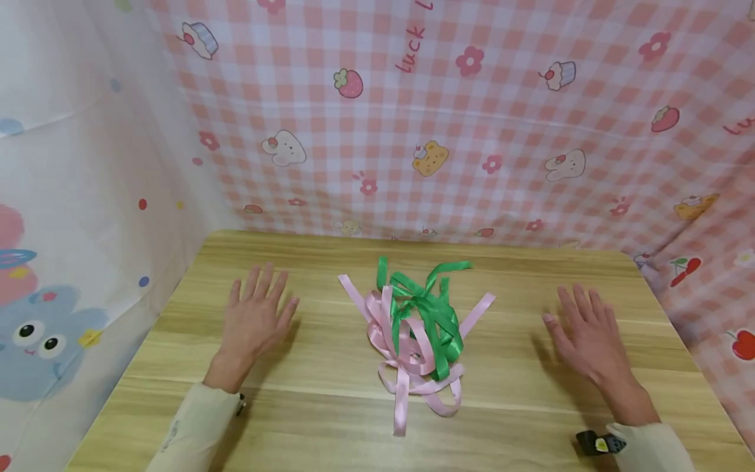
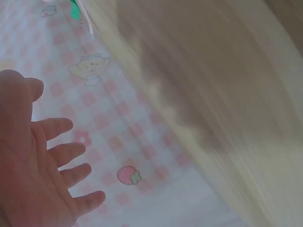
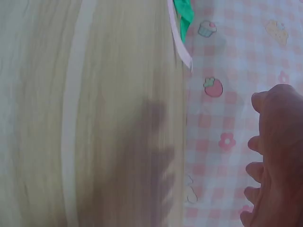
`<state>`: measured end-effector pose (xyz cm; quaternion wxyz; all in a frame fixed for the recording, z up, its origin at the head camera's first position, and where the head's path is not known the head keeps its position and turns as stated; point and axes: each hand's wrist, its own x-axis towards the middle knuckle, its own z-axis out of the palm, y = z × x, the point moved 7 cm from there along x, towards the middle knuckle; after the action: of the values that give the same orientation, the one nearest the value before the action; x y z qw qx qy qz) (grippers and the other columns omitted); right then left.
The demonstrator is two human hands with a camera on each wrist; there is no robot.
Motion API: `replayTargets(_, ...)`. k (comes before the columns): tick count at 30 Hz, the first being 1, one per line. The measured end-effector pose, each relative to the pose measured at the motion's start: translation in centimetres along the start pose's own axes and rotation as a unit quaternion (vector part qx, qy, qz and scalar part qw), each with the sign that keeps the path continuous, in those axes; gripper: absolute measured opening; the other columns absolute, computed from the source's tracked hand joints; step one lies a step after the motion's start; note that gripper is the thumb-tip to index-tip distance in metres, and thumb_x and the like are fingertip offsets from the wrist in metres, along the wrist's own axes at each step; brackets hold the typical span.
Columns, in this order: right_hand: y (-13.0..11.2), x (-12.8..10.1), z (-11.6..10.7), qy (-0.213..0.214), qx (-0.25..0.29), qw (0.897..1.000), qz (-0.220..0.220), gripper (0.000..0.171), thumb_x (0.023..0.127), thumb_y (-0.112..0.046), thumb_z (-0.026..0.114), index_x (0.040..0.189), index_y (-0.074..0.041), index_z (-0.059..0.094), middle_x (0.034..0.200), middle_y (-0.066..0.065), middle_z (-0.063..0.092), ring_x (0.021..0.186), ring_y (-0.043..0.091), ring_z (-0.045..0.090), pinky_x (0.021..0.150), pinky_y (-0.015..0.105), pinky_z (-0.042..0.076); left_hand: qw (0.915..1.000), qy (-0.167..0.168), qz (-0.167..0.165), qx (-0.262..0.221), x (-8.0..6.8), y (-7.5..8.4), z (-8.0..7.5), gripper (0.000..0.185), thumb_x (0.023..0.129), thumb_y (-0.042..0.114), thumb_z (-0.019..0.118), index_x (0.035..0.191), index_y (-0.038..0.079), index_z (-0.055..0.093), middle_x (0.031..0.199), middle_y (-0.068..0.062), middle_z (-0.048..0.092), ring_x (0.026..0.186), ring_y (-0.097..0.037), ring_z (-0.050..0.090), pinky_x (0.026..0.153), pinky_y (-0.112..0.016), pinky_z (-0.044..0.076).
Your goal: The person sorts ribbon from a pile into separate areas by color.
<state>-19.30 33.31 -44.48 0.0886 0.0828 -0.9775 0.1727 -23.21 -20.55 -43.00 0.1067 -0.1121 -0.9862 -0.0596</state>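
A tangled heap of ribbons lies at the middle of the wooden table, a glossy green ribbon (image 1: 439,314) over and among a pale pink ribbon (image 1: 401,400). Several loose ends stick out on all sides. To the left of the heap, my left hand (image 1: 256,321) hovers palm down with fingers spread, holding nothing. On the other side my right hand (image 1: 592,341) is held the same way, fingers straight, its shadow on the wood. Only a green tip (image 2: 75,9) shows in the left wrist view; a pink end (image 3: 180,47) appears in the right wrist view.
The wooden table (image 1: 318,419) has rounded far corners. Behind it hangs a pink checked cloth (image 1: 383,131) with printed cakes and strawberries, and a white cartoon cloth (image 1: 118,229) hangs at the left. A small black device (image 1: 598,444) sits at the right wrist.
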Motion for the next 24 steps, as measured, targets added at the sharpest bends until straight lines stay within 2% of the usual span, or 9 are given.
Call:
replayTargets(4, -1.3, 0.4, 0.3, 0.006, 0.032, 0.999, -0.019, 0.063, 0.106, -0.036, 0.043, 0.154, 0.001, 0.026, 0.156, 0.034, 0.020, 0.147, 0.050, 0.007, 0.117, 0.064, 0.002, 0.9995, -0.005, 0.008, -0.030, 0.3, 0.9, 0.1, 0.062, 0.104, 0.049, 0.038, 0.151, 0.009, 0.040, 0.158, -0.020, 0.031, 0.147, -0.040, 0.022, 0.115, -0.065, 0.017)
replayTargets(9, -3.9, 1.6, 0.7, 0.023, 0.075, 0.995, -0.061, 0.057, 0.103, -0.027, 0.053, 0.147, 0.007, 0.038, 0.149, 0.038, 0.032, 0.139, 0.056, 0.024, 0.112, 0.066, 0.017, 0.9972, -0.008, 0.026, -0.069, 0.9, 2.5, 0.3, 0.061, 0.104, 0.046, 0.042, 0.150, 0.006, 0.041, 0.156, -0.021, 0.035, 0.146, -0.041, 0.025, 0.115, -0.062, 0.020)
replayTargets(14, -6.5, 3.0, 1.8, 0.001, 0.129, 0.988, -0.086, 0.053, 0.100, -0.021, 0.059, 0.143, 0.006, 0.044, 0.147, 0.034, 0.039, 0.137, 0.053, 0.030, 0.108, 0.068, 0.025, 0.9885, 0.001, 0.066, -0.136, 1.7, 5.1, 0.3, 0.057, 0.103, 0.039, 0.050, 0.146, 0.002, 0.046, 0.151, -0.024, 0.042, 0.142, -0.042, 0.033, 0.116, -0.057, 0.026)
replayTargets(17, -8.0, 4.0, 2.5, -0.024, 0.157, 0.983, -0.089, 0.050, 0.099, -0.017, 0.060, 0.142, 0.005, 0.046, 0.146, 0.029, 0.043, 0.137, 0.049, 0.033, 0.108, 0.067, 0.027, 0.9760, 0.000, 0.085, -0.200, 2.5, 6.7, 0.4, 0.051, 0.101, 0.031, 0.056, 0.141, 0.000, 0.051, 0.146, -0.024, 0.048, 0.138, -0.041, 0.040, 0.114, -0.055, 0.030)
replayTargets(20, -9.3, 5.1, 3.3, -0.044, 0.178, 0.979, -0.091, 0.044, 0.098, -0.014, 0.061, 0.138, 0.004, 0.051, 0.141, 0.026, 0.050, 0.134, 0.045, 0.040, 0.107, 0.063, 0.033, 0.9590, -0.012, 0.094, -0.267, 3.5, 8.1, 0.9, 0.043, 0.099, 0.024, 0.061, 0.136, 0.002, 0.057, 0.140, -0.020, 0.055, 0.134, -0.037, 0.046, 0.112, -0.052, 0.035)
replayTargets(24, -10.9, 6.5, 4.4, -0.078, 0.204, 0.972, -0.082, 0.038, 0.099, -0.017, 0.062, 0.132, 0.001, 0.058, 0.133, 0.020, 0.059, 0.128, 0.040, 0.050, 0.104, 0.059, 0.040, 0.9364, -0.046, 0.098, -0.334, 4.9, 10.0, 1.8, 0.037, 0.098, 0.019, 0.064, 0.132, 0.006, 0.060, 0.134, -0.012, 0.061, 0.129, -0.031, 0.051, 0.110, -0.048, 0.039)
